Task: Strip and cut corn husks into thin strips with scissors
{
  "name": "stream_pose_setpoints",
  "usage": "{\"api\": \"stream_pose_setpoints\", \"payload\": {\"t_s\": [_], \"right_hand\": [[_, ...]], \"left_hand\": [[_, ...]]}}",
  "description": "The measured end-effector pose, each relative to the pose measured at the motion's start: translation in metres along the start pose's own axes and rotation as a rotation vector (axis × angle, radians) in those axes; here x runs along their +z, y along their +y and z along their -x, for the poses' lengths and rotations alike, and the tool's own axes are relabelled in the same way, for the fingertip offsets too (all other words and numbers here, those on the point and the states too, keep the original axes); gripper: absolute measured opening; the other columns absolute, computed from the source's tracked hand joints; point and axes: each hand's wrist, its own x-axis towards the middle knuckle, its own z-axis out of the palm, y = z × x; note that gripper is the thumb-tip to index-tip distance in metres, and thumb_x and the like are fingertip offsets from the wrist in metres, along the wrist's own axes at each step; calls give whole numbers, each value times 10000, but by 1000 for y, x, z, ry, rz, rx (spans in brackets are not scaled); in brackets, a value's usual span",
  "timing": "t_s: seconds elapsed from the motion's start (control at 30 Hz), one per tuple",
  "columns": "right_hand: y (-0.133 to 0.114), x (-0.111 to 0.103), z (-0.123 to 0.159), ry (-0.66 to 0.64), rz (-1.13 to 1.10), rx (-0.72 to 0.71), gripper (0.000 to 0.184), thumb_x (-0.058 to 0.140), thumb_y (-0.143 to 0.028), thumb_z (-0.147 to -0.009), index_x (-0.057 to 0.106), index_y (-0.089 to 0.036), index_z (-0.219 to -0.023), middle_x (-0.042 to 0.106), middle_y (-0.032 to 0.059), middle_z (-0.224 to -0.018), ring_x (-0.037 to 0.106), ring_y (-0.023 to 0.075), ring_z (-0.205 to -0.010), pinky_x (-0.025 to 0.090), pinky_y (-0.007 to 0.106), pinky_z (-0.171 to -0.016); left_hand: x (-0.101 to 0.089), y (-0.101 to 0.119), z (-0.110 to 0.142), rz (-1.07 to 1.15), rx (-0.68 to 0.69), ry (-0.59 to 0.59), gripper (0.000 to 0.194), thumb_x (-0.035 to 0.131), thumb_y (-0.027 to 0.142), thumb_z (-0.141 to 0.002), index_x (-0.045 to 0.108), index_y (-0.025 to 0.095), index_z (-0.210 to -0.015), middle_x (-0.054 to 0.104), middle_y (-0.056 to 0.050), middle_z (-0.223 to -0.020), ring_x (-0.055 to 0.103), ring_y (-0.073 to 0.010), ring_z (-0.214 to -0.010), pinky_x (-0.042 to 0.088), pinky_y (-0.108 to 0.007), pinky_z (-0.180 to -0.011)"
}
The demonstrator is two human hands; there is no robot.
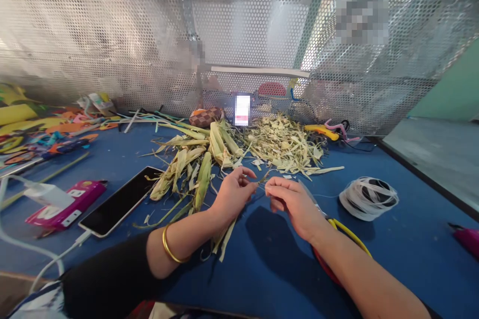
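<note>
My left hand [235, 193] is closed in a pinch, thumb against fingers, at the middle of the blue table. Pale corn husk strips [225, 243] come out below it, and a small dry husk tip shows by its fingertips. Just to the right, my right hand [288, 199] pinches a thin strand; only a small gap parts the two hands. A fine white string runs from a wound bundle of string [368, 198] toward my right hand. Scissors [350, 234] with yellow and red handles lie partly hidden under my right forearm.
Corn husks [204, 174] and a heap of shredded husk [282, 142] lie beyond my hands. A phone [119, 202] and a magenta power strip [69, 204] with cables are at left, near coloured scraps [56, 129]. Yellow-handled cutters [324, 132] lie before a perforated metal screen [254, 25].
</note>
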Motion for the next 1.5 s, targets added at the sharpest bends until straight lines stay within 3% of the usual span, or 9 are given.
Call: {"api": "stream_pose_setpoints", "payload": {"t_s": [0.2,0.43,0.53,0.7,0.9,1.1,1.3,1.43,1.5], "right_hand": [[2,1,0,-43,-75,34,167,603,-306,-657,535,-181,-569,373,-82,-456,320,67,-432,345,227,-487],[0,-4,-2,-45,100,-94,159,525,-342,-753,570,-190,-743,366,-93,-455,359,88,-430,359,238,-494],[4,-11,-6,31,337,-172,214,461,-295,-805,584,-195,-948,406,-85,-495,420,111,-453,367,246,-502],[17,-20,-15,58,915,-356,144,519,-187,-815,652,-195,-867,643,18,-725,568,153,-662,403,274,-635],[19,-24,-19,-4,1069,-407,115,541,-140,-834,645,-188,-841,672,40,-823,602,167,-776,393,257,-684],[19,-22,-19,-62,1113,-385,158,510,-89,-821,642,-170,-854,652,48,-793,585,166,-743,361,247,-644],[12,-29,-18,-83,1089,-307,315,556,-134,-792,582,-178,-1103,592,-17,-630,522,141,-577,311,237,-555],[3,-40,-16,56,1223,-289,64,584,-206,-798,643,-210,-822,579,-7,-594,496,147,-559,279,256,-533],[-3,-44,-13,54,1254,-253,149,595,-219,-783,611,-216,-634,543,-14,-537,459,139,-522,248,260,-505]], "left_hand": [[1,-1,3,-259,101,-100,188,553,213,-726,660,183,-877,671,5,-791,500,-72,-457,406,-202,-472],[1,-4,-1,-324,48,-48,170,599,320,-754,679,173,-782,569,31,-492,532,-103,-405,390,-199,-437],[3,-8,-2,-289,7,-33,175,591,333,-763,647,169,-791,577,23,-518,550,-114,-418,377,-195,-400],[1,-12,-1,-321,44,-20,156,590,312,-754,652,168,-757,624,3,-619,593,-129,-557,431,-213,-499],[0,-7,-3,-361,117,-13,135,616,290,-720,678,171,-700,661,-2,-694,562,-138,-684,422,-234,-640],[3,-2,-2,-110,-55,-187,156,582,293,-753,588,143,-708,644,-7,-660,440,-57,-456,327,-186,-447],[0,-12,-9,-199,-46,-320,113,558,225,-759,540,158,-670,634,1,-584,500,-68,-441,355,-171,-427],[1,-14,-13,-236,-91,-312,107,576,185,-747,576,146,-647,626,2,-555,498,-60,-425,379,-168,-436],[2,-13,-14,-228,-126,-301,103,581,172,-743,594,138,-647,628,-3,-553,500,-57,-416,381,-166,-429]]}}
